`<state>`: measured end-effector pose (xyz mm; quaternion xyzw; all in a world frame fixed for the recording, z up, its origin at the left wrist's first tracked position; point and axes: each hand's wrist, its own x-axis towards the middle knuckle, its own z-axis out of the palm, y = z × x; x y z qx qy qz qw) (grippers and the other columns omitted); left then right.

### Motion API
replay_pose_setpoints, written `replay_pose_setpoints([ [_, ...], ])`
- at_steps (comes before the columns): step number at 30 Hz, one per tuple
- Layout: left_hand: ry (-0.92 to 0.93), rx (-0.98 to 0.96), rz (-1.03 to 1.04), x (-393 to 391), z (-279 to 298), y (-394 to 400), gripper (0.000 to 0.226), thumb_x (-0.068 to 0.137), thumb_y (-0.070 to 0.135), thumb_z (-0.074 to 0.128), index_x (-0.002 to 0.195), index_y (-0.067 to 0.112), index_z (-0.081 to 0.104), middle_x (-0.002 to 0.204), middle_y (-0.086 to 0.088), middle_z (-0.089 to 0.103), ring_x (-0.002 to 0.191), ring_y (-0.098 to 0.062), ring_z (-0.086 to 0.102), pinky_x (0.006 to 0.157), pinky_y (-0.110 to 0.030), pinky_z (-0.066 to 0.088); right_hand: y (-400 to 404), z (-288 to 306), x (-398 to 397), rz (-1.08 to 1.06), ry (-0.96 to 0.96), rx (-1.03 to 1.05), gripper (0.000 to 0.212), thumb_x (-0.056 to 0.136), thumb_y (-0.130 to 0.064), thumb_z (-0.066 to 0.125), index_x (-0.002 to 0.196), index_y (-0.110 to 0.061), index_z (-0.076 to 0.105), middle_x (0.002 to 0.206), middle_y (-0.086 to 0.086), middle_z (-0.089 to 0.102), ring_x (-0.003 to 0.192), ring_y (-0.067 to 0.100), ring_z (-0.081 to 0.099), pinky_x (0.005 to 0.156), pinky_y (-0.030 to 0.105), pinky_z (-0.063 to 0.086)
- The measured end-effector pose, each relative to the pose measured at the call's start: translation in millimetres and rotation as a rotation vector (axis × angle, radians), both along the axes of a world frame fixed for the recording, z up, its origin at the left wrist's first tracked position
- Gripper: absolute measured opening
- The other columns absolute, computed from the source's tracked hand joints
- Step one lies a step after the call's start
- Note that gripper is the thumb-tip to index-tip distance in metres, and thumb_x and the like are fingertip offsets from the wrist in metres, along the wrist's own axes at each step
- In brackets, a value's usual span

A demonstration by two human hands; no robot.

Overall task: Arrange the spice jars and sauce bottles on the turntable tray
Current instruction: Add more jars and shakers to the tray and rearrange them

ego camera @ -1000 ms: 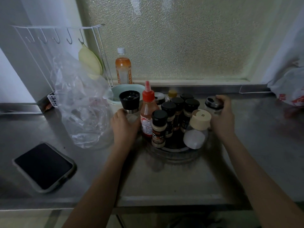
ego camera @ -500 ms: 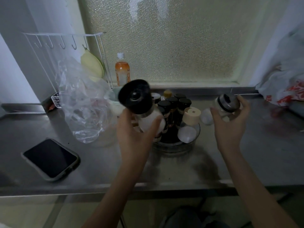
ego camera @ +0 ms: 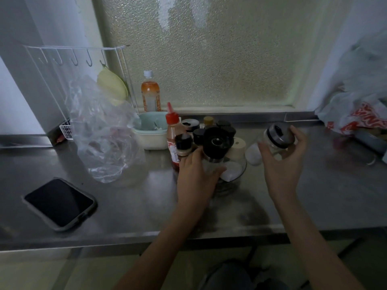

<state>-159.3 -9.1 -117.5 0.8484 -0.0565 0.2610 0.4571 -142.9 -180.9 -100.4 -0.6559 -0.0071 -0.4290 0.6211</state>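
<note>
Most jars already stood on the turntable tray (ego camera: 234, 181), but my left hand (ego camera: 194, 181) gripped the black-top grinder (ego camera: 216, 143) over its front, and my right hand (ego camera: 282, 162) held a silver-lid jar (ego camera: 277, 137) beside it above the bench (ego camera: 136, 206).

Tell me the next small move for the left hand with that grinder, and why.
Probably lower the grinder upright onto the tray's near edge and let go. The left hand holds it tilted above the packed jars.
</note>
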Motion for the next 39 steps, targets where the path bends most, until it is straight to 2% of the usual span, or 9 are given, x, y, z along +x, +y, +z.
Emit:
replay_pose_setpoints([
  [6, 0.012, 0.041, 0.098, 3, -5, 13, 0.059, 0.077, 0.036, 0.068, 0.127, 0.012, 0.048, 0.127, -0.007, 0.052, 0.112, -0.028, 0.05, 0.082, -0.041, 0.048, 7, 0, 8, 0.059, 0.012, -0.023, 0.065, 0.079, -0.019, 0.075, 0.133, -0.024, 0.039, 0.114, -0.03, 0.051, 0.106, -0.009, 0.057, 0.084, 0.004, 0.045],
  [12, -0.103, 0.128, 0.162, 0, -13, 19, 0.073, 0.077, 0.027, 0.071, 0.138, 0.005, 0.037, 0.128, -0.015, 0.047, 0.116, -0.03, 0.046, 0.083, -0.031, 0.041, 18, -7, 15, 0.125, 0.069, -0.174, 0.066, 0.075, -0.022, 0.078, 0.13, -0.023, 0.042, 0.117, -0.01, 0.058, 0.106, -0.001, 0.058, 0.085, 0.005, 0.045],
  [20, -0.23, 0.093, 0.111, -6, -19, 18, 0.044, 0.075, 0.025, 0.076, 0.098, 0.02, 0.039, 0.092, 0.004, 0.041, 0.079, -0.011, 0.045, 0.057, -0.007, 0.029, 27, -20, 12, 0.276, 0.204, -0.393, 0.061, 0.078, -0.03, 0.074, 0.13, -0.029, 0.042, 0.111, -0.035, 0.049, 0.099, -0.021, 0.053, 0.081, -0.001, 0.043],
  [23, -0.191, 0.106, 0.089, -4, -19, 20, 0.046, 0.072, 0.037, 0.074, 0.098, 0.019, 0.041, 0.091, 0.004, 0.043, 0.077, -0.012, 0.046, 0.058, -0.011, 0.034, 26, -23, 6, 0.3, 0.201, -0.407, 0.054, 0.084, -0.028, 0.068, 0.131, -0.031, 0.041, 0.117, -0.022, 0.056, 0.107, -0.014, 0.054, 0.084, 0.001, 0.044],
  [26, -0.177, 0.174, 0.039, -2, -21, 18, 0.055, 0.068, 0.038, 0.078, 0.103, 0.014, 0.044, 0.096, 0.001, 0.044, 0.083, -0.017, 0.049, 0.063, -0.026, 0.044, 26, -24, -1, 0.302, 0.225, -0.373, 0.044, 0.089, -0.029, 0.061, 0.127, -0.037, 0.04, 0.107, -0.027, 0.059, 0.097, -0.018, 0.058, 0.075, -0.001, 0.044],
  [29, -0.163, 0.136, 0.067, 1, -21, 19, 0.053, 0.068, 0.029, 0.081, 0.103, 0.01, 0.045, 0.098, 0.001, 0.04, 0.082, -0.016, 0.046, 0.064, -0.026, 0.039, 25, -26, -6, 0.251, 0.245, -0.443, 0.031, 0.086, -0.048, 0.053, 0.113, -0.034, 0.047, 0.094, -0.028, 0.059, 0.086, -0.02, 0.059, 0.068, -0.001, 0.045],
  [31, -0.187, 0.141, 0.067, 1, -21, 20, 0.049, 0.069, 0.024, 0.08, 0.1, 0.008, 0.046, 0.097, 0.001, 0.039, 0.079, -0.017, 0.046, 0.063, -0.024, 0.036, 26, -28, -9, 0.229, 0.25, -0.528, 0.041, 0.083, -0.058, 0.047, 0.113, -0.03, 0.05, 0.091, -0.028, 0.058, 0.082, -0.016, 0.059, 0.069, 0.001, 0.045],
  [36, -0.208, 0.109, 0.054, -2, -20, 16, 0.051, 0.068, 0.021, 0.081, 0.101, 0.006, 0.045, 0.098, 0.0, 0.039, 0.083, -0.019, 0.047, 0.067, -0.029, 0.042, 26, -32, -11, 0.241, 0.247, -0.62, 0.05, 0.083, -0.045, 0.061, 0.125, -0.021, 0.048, 0.105, -0.018, 0.059, 0.093, -0.011, 0.051, 0.076, -0.005, 0.039],
  [39, -0.196, 0.084, 0.048, -2, -22, 17, 0.055, 0.067, 0.018, 0.082, 0.105, 0.006, 0.043, 0.1, -0.001, 0.038, 0.087, -0.018, 0.045, 0.07, -0.03, 0.043, 26, -30, -11, 0.236, 0.277, -0.638, 0.055, 0.078, -0.053, 0.062, 0.123, -0.023, 0.048, 0.107, -0.017, 0.061, 0.092, -0.007, 0.055, 0.075, 0.0, 0.043],
])
